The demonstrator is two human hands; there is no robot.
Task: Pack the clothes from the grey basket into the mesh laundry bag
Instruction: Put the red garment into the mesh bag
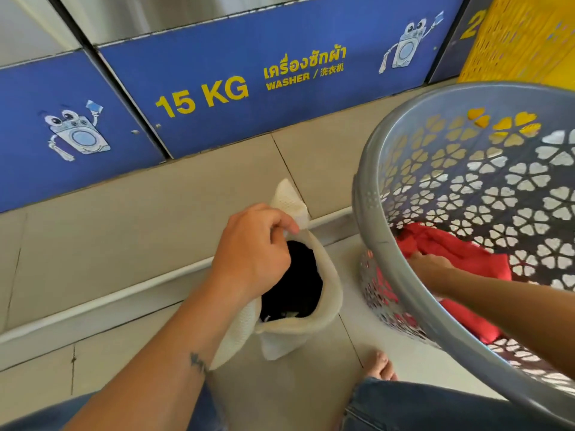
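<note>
A white mesh laundry bag (329, 293) stands on the floor at the centre with its mouth open. A black garment (298, 281) lies inside it. My left hand (255, 247) pinches the bag's upper rim and holds the mouth apart. To the right the grey basket (376, 269) tilts toward me, its wall pierced with flower-shaped holes. My right hand (426, 262) reaches over the rim into the basket and grips a red garment (460, 253) lying at its bottom. The fingers are partly hidden in the cloth.
Blue washer panels (217, 98) marked 15 KG stand along the back on a raised tiled step (155, 213). A yellow plastic basket (522, 38) sits at the top right. My bare foot (384, 367) and jeans-clad knees are at the bottom.
</note>
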